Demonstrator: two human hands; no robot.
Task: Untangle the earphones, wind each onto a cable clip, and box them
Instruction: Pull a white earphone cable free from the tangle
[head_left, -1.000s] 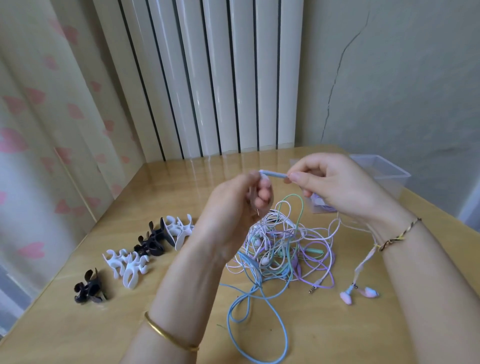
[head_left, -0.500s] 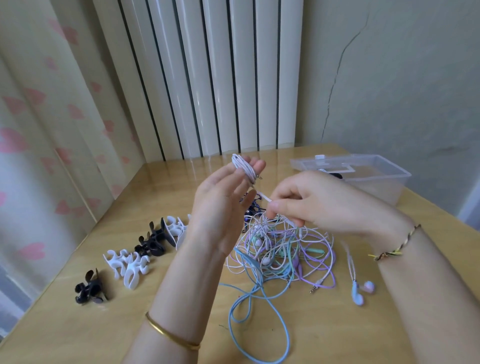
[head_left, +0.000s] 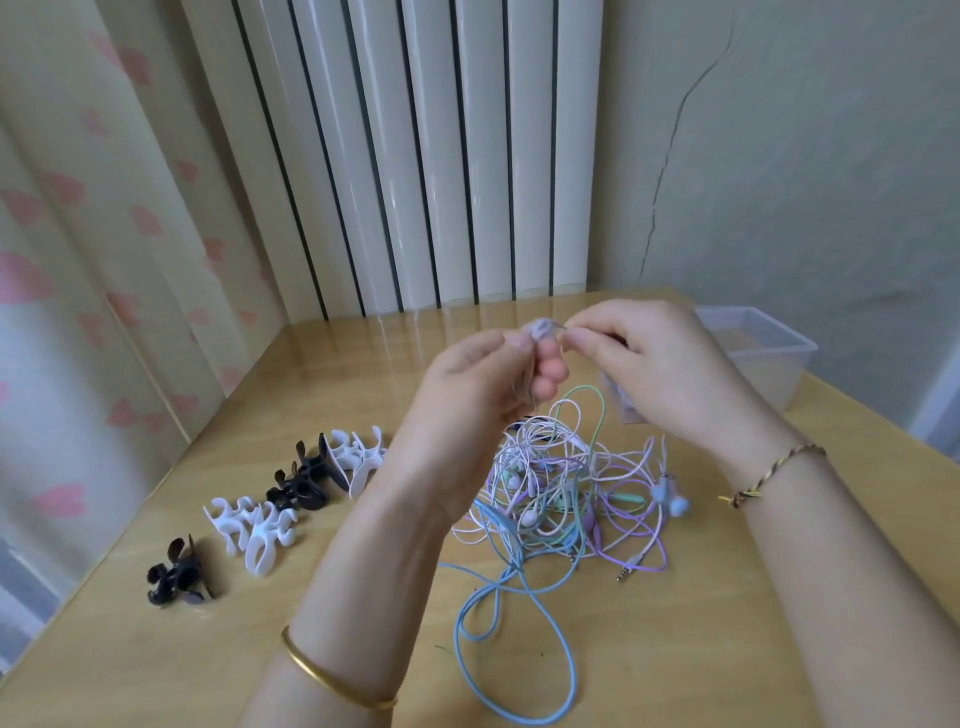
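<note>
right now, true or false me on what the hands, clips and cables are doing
1. The left hand and right hand both hold a small cable coil above the tangle. True.
2. The cable clips are black and white. True.
3. The clips lie right of the tangle. False: they sit in a row left of it on the table.
4. The tangle is one colour. False: it has white, purple, green and blue cables.

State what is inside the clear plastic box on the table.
The visible part of the clear box shows nothing inside, only tan through its walls. The right hand covers its left end, so that part cannot be checked.
</note>
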